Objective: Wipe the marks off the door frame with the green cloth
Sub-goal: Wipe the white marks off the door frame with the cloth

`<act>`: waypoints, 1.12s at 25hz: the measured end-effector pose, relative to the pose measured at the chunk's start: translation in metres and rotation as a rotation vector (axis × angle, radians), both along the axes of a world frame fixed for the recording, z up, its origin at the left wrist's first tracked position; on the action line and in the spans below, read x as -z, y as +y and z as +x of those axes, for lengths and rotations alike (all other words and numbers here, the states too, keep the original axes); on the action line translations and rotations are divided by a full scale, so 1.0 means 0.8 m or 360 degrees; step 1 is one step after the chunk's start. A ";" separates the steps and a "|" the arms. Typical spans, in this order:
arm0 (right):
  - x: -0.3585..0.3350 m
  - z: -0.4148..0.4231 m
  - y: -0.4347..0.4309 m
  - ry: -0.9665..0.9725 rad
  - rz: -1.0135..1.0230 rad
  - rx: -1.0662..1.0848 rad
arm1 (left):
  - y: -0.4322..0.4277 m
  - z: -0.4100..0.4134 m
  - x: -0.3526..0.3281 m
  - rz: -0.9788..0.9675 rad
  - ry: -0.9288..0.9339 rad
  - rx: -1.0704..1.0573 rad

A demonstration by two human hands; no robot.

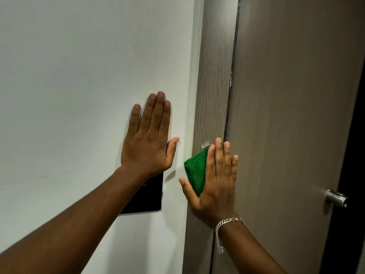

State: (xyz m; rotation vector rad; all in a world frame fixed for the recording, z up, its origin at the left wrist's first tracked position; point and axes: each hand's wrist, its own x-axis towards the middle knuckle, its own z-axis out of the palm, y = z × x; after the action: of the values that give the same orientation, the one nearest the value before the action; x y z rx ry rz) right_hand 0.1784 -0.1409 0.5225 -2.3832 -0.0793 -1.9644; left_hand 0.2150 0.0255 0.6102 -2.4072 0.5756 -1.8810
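Note:
The wood-grain door frame (213,76) runs upright through the middle of the view. My right hand (217,178) lies flat on it and presses a folded green cloth (195,171) against the frame; the cloth sticks out to the left of my fingers. Just above the cloth sits a small white smear (205,143) on the frame. My left hand (150,139) rests flat on the white wall (79,76) to the left of the frame, fingers up, holding nothing.
A black square plate (150,198) is on the wall under my left wrist. Right of the frame stands the grey-brown door (292,115) with a metal handle (335,197). A dark gap (355,175) shows at the door's far right edge.

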 end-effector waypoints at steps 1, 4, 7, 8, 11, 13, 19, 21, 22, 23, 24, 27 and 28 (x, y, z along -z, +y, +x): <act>-0.006 0.002 -0.001 -0.0030 0.0046 0.0011 | -0.001 0.001 0.001 0.0001 -0.0004 -0.0003; -0.020 0.007 0.006 -0.0119 0.0130 0.0017 | -0.002 0.002 0.000 0.0011 -0.0010 -0.0004; -0.013 0.004 -0.005 -0.0093 -0.0108 -0.0039 | 0.001 0.002 -0.001 -0.0001 -0.0002 -0.0007; -0.018 0.005 -0.010 -0.0112 -0.0097 -0.0044 | 0.000 0.001 0.001 -0.0003 -0.0004 -0.0011; -0.035 0.010 -0.008 -0.0155 -0.0006 -0.0007 | -0.002 0.003 -0.001 0.0000 -0.0003 -0.0004; -0.025 0.007 -0.011 -0.0140 -0.0168 -0.0030 | -0.001 0.002 -0.001 -0.0001 0.0005 0.0004; -0.069 0.010 -0.003 -0.0208 0.0110 -0.0025 | -0.001 0.003 0.001 0.0002 -0.0014 -0.0011; -0.075 0.013 0.004 -0.0236 0.0062 -0.0028 | -0.002 0.004 0.000 0.0013 -0.0005 -0.0022; -0.067 0.013 0.003 -0.0220 -0.0035 -0.0048 | -0.001 0.004 0.000 0.0012 -0.0002 -0.0021; -0.054 0.012 -0.001 -0.0189 -0.0155 -0.0068 | -0.001 0.004 0.000 0.0009 0.0002 -0.0014; -0.037 0.010 -0.006 -0.0152 -0.0272 -0.0078 | -0.001 0.004 0.001 0.0009 0.0010 -0.0009; -0.003 0.004 -0.019 -0.0111 -0.0427 -0.0080 | -0.001 0.001 0.001 0.0003 0.0019 -0.0001; -0.007 0.004 -0.021 -0.0134 -0.0393 -0.0090 | -0.001 0.001 0.001 0.0000 0.0014 0.0004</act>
State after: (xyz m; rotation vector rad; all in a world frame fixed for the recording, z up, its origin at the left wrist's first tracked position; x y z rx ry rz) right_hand 0.1813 -0.1573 0.5279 -2.4056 -0.4109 -2.1408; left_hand 0.2157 0.0245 0.6090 -2.4168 0.5791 -1.8724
